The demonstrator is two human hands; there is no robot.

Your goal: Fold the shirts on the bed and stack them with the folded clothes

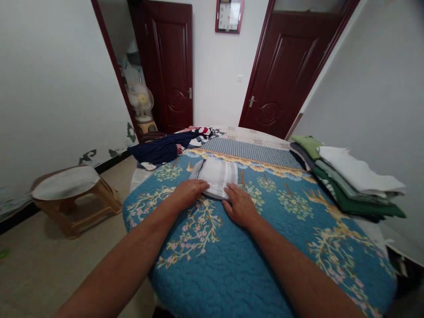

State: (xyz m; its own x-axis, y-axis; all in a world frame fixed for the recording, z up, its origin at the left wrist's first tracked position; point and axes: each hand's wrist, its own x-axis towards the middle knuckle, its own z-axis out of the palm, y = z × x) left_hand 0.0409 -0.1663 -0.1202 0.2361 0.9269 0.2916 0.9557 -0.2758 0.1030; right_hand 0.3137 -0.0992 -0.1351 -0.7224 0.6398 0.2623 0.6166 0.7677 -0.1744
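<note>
A folded white garment with fine grey stripes [219, 176] lies on the blue floral bedspread [265, 229]. My left hand [189, 191] rests at its near left edge, fingers curled down onto the fabric. At the garment's near right corner my right hand [240, 204] lies flat, fingers stretched out and touching the edge. Neither hand lifts the garment; it lies flat on the bed.
A stack of folded clothes [347, 181], green, grey and white, sits at the bed's right side by the wall. A heap of unfolded dark blue and striped clothes [172, 145] lies at the far left. A wooden stool [73, 194] stands left on the floor. Two dark doors behind.
</note>
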